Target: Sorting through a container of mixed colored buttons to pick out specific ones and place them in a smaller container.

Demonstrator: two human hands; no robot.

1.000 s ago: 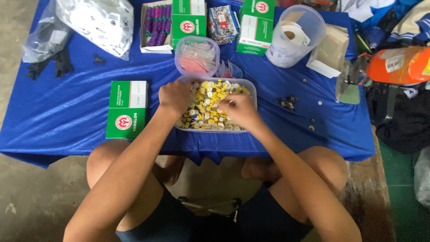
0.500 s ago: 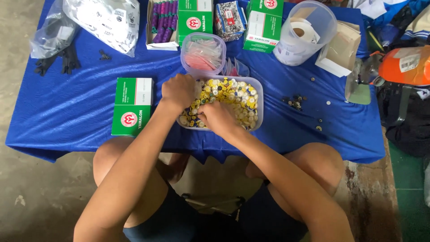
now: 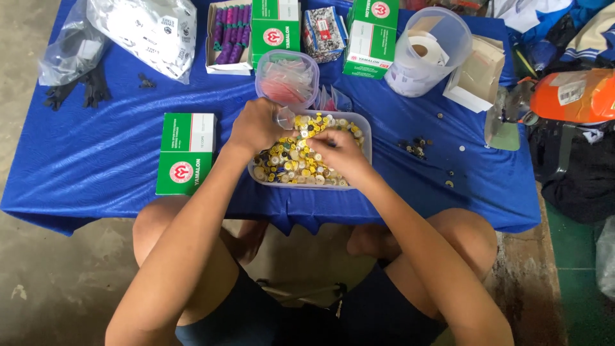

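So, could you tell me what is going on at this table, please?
A seated person has both hands in a clear rectangular plastic tub of small yellow, white and dark buttons. The left hand seems to pinch a small piece above the heap; the right hand rests on the buttons. A green-and-white cardboard box lies beside them on the blue tablecloth.

A flat green-and-white carton (image 3: 186, 154) with a red round emblem is seen lying just to the left of the left hand (image 3: 256, 125). Beyond the hands, two more green cartons of the same kind are stood upright at the far edge of the worktop (image 3: 96, 166): one (image 3: 275, 32) straight ahead of the left hand, the other (image 3: 370, 30) ahead of the right hand (image 3: 339, 154). An open white box (image 3: 227, 35) filled with purple pieces is placed beside the first. A pale cardboard packet (image 3: 474, 80) lies far right.
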